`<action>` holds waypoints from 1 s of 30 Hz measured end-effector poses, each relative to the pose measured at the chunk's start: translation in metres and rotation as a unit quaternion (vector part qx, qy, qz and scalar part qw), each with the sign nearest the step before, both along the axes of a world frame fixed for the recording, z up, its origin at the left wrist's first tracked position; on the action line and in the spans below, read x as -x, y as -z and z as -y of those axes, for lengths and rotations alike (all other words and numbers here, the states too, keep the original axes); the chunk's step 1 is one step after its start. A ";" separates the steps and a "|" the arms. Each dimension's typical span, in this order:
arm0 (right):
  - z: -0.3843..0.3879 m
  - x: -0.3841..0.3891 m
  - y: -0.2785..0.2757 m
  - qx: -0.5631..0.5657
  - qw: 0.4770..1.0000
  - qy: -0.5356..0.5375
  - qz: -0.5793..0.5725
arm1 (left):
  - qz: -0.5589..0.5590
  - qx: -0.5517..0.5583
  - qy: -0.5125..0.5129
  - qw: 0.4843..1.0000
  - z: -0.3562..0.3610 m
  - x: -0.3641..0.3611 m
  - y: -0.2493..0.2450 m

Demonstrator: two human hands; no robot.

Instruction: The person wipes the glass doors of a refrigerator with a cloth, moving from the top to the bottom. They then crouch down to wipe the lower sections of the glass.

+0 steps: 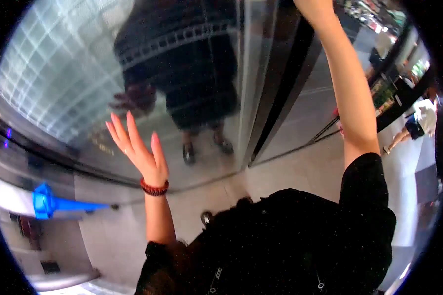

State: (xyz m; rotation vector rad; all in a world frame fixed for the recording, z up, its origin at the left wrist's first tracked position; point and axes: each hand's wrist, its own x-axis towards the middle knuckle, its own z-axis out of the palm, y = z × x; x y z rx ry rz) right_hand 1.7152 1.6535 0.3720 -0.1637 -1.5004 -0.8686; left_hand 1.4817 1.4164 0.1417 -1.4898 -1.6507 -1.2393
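My left hand is raised with its fingers spread, close to a large dark glass panel that mirrors a standing figure. It holds nothing; a red bead bracelet circles its wrist and a ring shows on one finger. My right arm reaches up along the panel's dark vertical frame. Of my right hand only the part by the wrist shows, at the top edge. Its fingers are cut off by the frame, so what it touches is hidden.
A bright blue object with a long pointed part is at the left, above the pale tiled floor. At the far right, a person in a light top and dark shorts is walking or standing. Blurred colourful items show at the upper right.
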 end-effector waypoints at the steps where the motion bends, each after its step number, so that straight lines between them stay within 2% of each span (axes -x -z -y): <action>1: -0.006 -0.001 0.040 0.018 0.999 -0.044 0.002 | 0.011 0.013 -0.015 1.000 0.005 0.004 0.008; 3: -0.014 -0.014 0.128 0.115 0.992 0.034 0.031 | 0.027 0.032 -0.043 0.998 0.013 0.010 0.021; 4: -0.002 -0.010 0.152 0.113 0.990 -0.052 0.062 | 0.034 0.045 -0.052 0.997 0.016 0.013 0.027; 6: -0.004 -0.013 0.224 0.127 0.989 -0.066 0.037 | 0.043 0.064 -0.064 0.995 0.027 0.024 0.044; 11: -0.003 -0.032 0.362 0.240 0.964 -0.012 0.115 | 0.049 0.084 -0.133 0.986 0.063 0.075 0.083; 12: 0.007 -0.019 0.377 0.257 0.957 0.006 0.136 | 0.063 0.078 -0.142 0.985 0.081 0.103 0.090; 16: 0.025 -0.011 0.437 0.347 0.936 -0.008 0.060 | 0.074 0.057 -0.188 0.978 0.119 0.151 0.131; 18: 0.035 -0.009 0.470 0.410 0.912 -0.015 0.007 | 0.104 0.045 -0.161 0.980 0.130 0.166 0.144; 19: 0.042 -0.006 0.476 0.424 0.905 0.019 0.000 | 0.095 0.053 -0.157 0.982 0.133 0.171 0.146; 22: 0.054 0.014 0.516 0.466 0.874 -0.104 -0.086 | 0.081 0.050 -0.117 0.989 0.140 0.202 0.177; 23: 0.060 0.017 0.531 0.431 0.901 0.006 -0.043 | 0.074 0.039 -0.102 0.991 0.138 0.214 0.192; 24: 0.063 0.024 0.555 0.427 0.903 0.008 -0.049 | 0.040 0.037 -0.121 0.991 0.139 0.231 0.212; 25: 0.060 0.019 0.574 0.423 0.904 0.008 -0.055 | 0.033 0.018 -0.104 0.994 0.135 0.232 0.220; 26: 0.063 0.032 0.607 0.417 0.907 0.009 -0.059 | 0.030 -0.004 -0.087 0.996 0.137 0.250 0.249; 28: 0.076 0.048 0.654 0.441 0.894 -0.020 -0.077 | 0.101 -0.042 -0.069 0.992 0.141 0.272 0.295; 30: 0.084 0.059 0.706 0.465 0.877 -0.058 -0.104 | 0.097 -0.057 -0.072 0.991 0.148 0.292 0.337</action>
